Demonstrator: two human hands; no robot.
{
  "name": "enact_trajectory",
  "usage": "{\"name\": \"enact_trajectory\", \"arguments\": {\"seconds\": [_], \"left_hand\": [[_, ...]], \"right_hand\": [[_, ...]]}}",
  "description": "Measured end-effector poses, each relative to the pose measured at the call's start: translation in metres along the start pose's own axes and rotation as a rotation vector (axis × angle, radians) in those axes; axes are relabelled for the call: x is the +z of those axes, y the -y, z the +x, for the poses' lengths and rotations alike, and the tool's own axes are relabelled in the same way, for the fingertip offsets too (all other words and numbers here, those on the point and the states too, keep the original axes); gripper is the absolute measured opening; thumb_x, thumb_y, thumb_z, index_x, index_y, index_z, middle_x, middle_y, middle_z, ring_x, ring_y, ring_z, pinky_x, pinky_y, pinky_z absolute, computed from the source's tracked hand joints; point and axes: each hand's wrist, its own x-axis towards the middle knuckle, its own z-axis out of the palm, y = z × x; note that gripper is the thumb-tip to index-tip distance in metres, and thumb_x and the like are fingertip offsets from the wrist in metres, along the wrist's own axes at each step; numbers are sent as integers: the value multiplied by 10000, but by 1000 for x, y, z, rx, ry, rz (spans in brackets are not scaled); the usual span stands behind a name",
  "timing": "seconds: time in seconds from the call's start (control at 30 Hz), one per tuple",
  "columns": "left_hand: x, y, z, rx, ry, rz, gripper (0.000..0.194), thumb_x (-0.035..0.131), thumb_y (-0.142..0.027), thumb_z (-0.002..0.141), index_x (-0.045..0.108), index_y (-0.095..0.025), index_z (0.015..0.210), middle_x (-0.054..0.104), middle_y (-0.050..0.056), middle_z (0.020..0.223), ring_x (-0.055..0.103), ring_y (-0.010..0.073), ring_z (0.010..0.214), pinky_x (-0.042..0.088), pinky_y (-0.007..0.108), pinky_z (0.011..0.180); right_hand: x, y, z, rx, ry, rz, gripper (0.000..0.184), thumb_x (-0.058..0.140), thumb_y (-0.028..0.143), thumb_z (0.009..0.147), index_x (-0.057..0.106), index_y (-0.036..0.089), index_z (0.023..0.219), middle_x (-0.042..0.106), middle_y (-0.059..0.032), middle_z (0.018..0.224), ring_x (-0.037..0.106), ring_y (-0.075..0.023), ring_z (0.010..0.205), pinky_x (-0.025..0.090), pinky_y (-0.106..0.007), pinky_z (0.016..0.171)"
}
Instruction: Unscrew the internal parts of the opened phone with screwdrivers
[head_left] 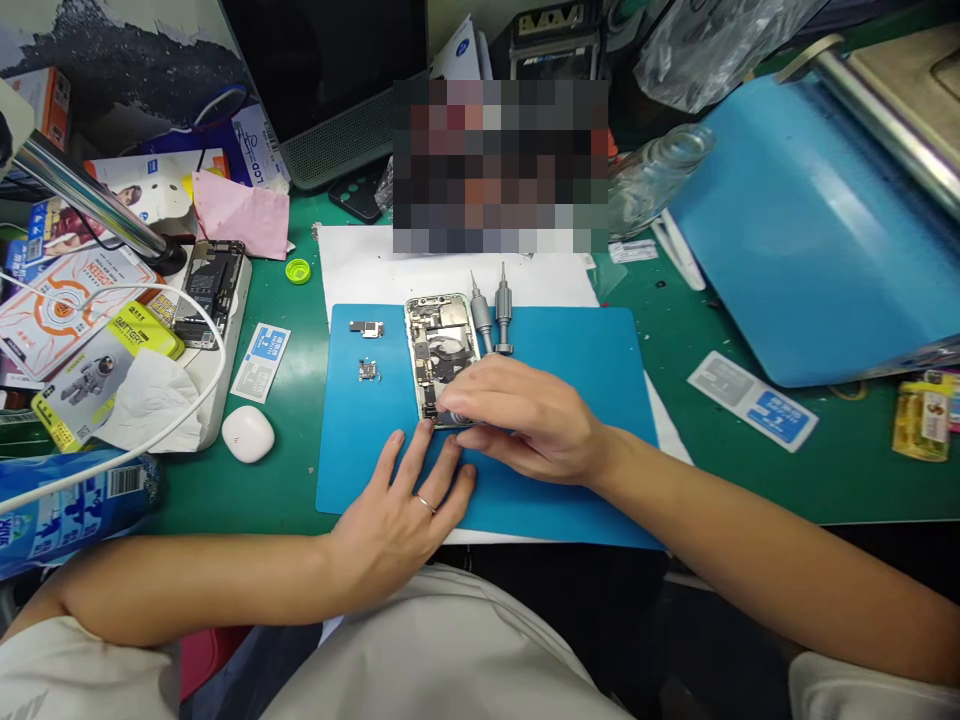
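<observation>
An opened phone (442,345), its inner parts bare, lies on a blue mat (577,400). My left hand (409,495) is spread flat on the mat, its fingertips at the phone's bottom edge. Over the phone's lower end, my right hand (529,415) has its fingers closed around a grey tool, seemingly a screwdriver (453,418), mostly hidden beneath them. Two more grey screwdrivers, one (482,312) by the phone's right side and another (503,300) beside it, have their thin ends pointing away from me. Left of the phone are two small phone parts, an upper (367,328) and a lower (368,370).
A white earbud case (248,434) and a printed card (261,362) sit left of the mat. Another opened phone (210,290) rests on a white box among packages. A white cable (217,370) arcs there. At right are a card (753,400) and a blue sheet (810,230).
</observation>
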Motion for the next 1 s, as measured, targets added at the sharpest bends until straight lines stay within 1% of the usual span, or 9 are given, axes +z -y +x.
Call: {"name": "enact_trajectory", "arguments": {"seconds": [0.07, 0.2, 0.3, 0.37, 0.47, 0.6, 0.73, 0.83, 1.0], "left_hand": [[0, 0, 0, -1, -9, -1, 637, 530, -394, 973, 406, -91, 1520, 372, 229, 1585, 368, 486, 1440, 317, 607, 1134], [-1, 0, 0, 2, -17, -9, 633, 530, -380, 969, 409, -83, 1515, 406, 233, 1561, 380, 491, 1430, 323, 609, 1130], [0, 0, 0, -1, -13, -8, 632, 530, -380, 968, 411, -89, 1515, 404, 228, 1565, 377, 484, 1435, 325, 605, 1132], [0, 0, 0, -3, -11, -5, 636, 535, -387, 966, 413, -93, 1516, 388, 224, 1577, 371, 483, 1438, 324, 603, 1133], [0, 0, 0, 0, -6, -5, 651, 544, -401, 963, 408, -91, 1519, 370, 232, 1585, 362, 488, 1442, 320, 607, 1133], [-1, 0, -1, 3, -10, -5, 657, 544, -406, 964, 404, -90, 1522, 386, 236, 1573, 373, 487, 1436, 314, 611, 1132], [-1, 0, 0, -6, -7, 0, 641, 540, -404, 969, 417, -93, 1516, 367, 231, 1587, 355, 467, 1454, 297, 602, 1149], [-2, 0, 0, -8, -1, 5, 636, 536, -404, 973, 418, -97, 1517, 356, 223, 1596, 349, 462, 1458, 298, 593, 1150], [-2, 0, 0, -15, -17, 2, 650, 565, -411, 950, 436, -95, 1504, 379, 213, 1585, 335, 467, 1462, 300, 590, 1151]], "right_hand": [[-1, 0, -1, 3, 4, -5, 475, 532, 139, 985, 445, 168, 1451, 731, -109, 1039, 707, -182, 956, 595, -347, 830], [-1, 2, -1, 43, 7, -23, 524, 538, 43, 932, 466, 180, 1433, 735, -113, 1086, 702, -196, 1035, 601, -365, 890], [0, 1, -1, 34, 2, -31, 520, 571, 52, 933, 474, 194, 1424, 744, -82, 1000, 705, -176, 949, 605, -340, 851], [0, 0, 0, 2, 2, -37, 501, 588, 103, 953, 463, 191, 1430, 740, -73, 970, 703, -165, 897, 599, -333, 829], [-1, -1, -1, -16, 3, -28, 477, 573, 144, 971, 458, 169, 1434, 734, -97, 1010, 703, -175, 933, 593, -351, 848], [-1, 1, -1, 19, 10, -7, 515, 537, 57, 948, 465, 179, 1443, 736, -106, 1078, 694, -185, 1031, 595, -356, 896], [0, 3, -1, 47, 27, 54, 508, 528, 73, 964, 465, 206, 1450, 741, -78, 1049, 700, -164, 990, 599, -325, 880], [1, 2, -1, 76, 7, 84, 517, 551, 60, 952, 473, 203, 1442, 735, -80, 1026, 705, -168, 972, 597, -335, 876], [4, 2, -2, 50, 5, 93, 503, 542, 49, 949, 485, 188, 1429, 731, -76, 994, 689, -172, 941, 598, -349, 862]]}}
